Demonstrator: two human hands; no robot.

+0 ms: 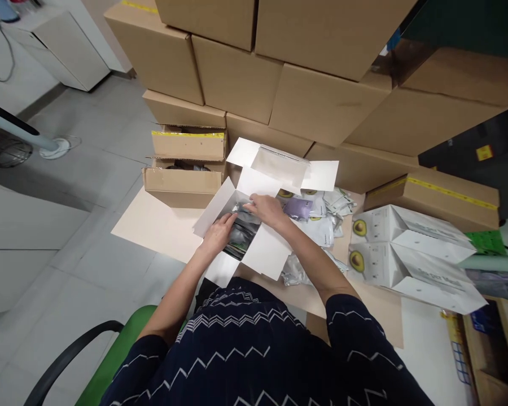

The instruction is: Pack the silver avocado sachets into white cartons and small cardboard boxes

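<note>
An open white carton (271,251) with its flaps spread holds a row of dark and grey packets (242,232). My left hand (219,234) reaches over the carton's left side, fingers stretched out and resting against the packets. From the far right corner my right hand (266,210) dips in, its fingers bent around the top of a grey packet; the fingertips are partly hidden. A second open white carton (281,163) stands just behind. Right of the carton lies a loose pile of white and green pouches with avocado pictures (322,228), with a purple pouch (298,208) among them.
Brown boxes (237,73) are stacked like a wall behind the table (152,225). An open brown box (184,186) stands at the left. Two closed white avocado cartons (410,242) lie at the right. A green chair (122,349) with a black armrest is at lower left.
</note>
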